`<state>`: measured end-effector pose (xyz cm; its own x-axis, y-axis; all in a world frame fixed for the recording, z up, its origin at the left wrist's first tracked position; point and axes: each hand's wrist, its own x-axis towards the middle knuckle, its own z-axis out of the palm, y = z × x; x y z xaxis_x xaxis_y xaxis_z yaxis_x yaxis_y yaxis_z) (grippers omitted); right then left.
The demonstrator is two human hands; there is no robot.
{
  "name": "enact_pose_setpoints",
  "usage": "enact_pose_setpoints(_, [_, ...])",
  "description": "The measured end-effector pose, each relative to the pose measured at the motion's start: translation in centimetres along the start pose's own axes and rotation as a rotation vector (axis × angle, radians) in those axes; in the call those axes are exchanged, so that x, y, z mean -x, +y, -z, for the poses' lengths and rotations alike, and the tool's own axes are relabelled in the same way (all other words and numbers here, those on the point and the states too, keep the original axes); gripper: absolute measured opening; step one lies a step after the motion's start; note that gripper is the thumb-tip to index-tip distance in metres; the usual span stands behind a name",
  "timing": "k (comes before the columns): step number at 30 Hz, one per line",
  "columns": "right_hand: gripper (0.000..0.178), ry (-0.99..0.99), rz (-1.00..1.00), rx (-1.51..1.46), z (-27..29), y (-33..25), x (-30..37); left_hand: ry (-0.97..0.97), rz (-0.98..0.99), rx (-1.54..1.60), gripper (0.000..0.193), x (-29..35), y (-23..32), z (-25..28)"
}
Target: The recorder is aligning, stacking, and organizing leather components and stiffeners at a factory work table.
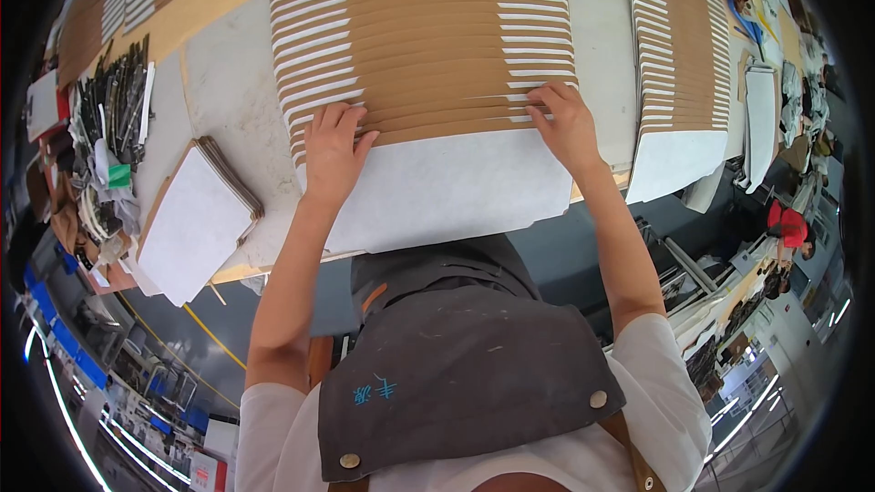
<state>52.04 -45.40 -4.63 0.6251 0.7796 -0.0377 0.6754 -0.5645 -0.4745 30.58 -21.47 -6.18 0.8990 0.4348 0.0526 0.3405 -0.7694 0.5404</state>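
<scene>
A long row of overlapping brown sheets with white strips along both sides lies fanned out on the table in front of me. The nearest sheet shows a broad white face, and its near edge reaches past the table's front. On the left side of the row rests my left hand, fingers bent on the sheet edges and thumb apart. My right hand touches the right side, with a gap between its thumb and index finger. Neither hand visibly grips a sheet; the undersides of the fingers are hidden.
A second fanned row lies to the right. At left are a stack of white-faced pieces and a heap of dark strips. A blue tray stands far right. Beyond, a person in red is visible.
</scene>
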Motion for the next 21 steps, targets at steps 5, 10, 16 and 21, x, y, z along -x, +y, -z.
enact_pose_setpoints(5, [0.009,-0.194,-0.047,0.044,0.7,0.3,-1.3,-0.166,0.141,-0.062,0.020,-0.9,-0.2,-0.4])
enact_pose_setpoints(10, [0.007,-0.189,0.141,0.194,1.1,0.7,-1.7,-0.115,-0.063,-0.002,0.011,-1.2,-0.5,0.3])
enact_pose_setpoints(16, [0.014,-0.362,-0.114,-0.062,3.7,2.8,-0.7,-0.195,0.159,0.129,0.022,1.0,-3.6,2.7])
enact_pose_setpoints(21, [0.031,-0.395,-0.511,-0.286,3.6,6.8,1.9,-0.251,0.529,0.314,0.026,2.7,-4.5,4.5])
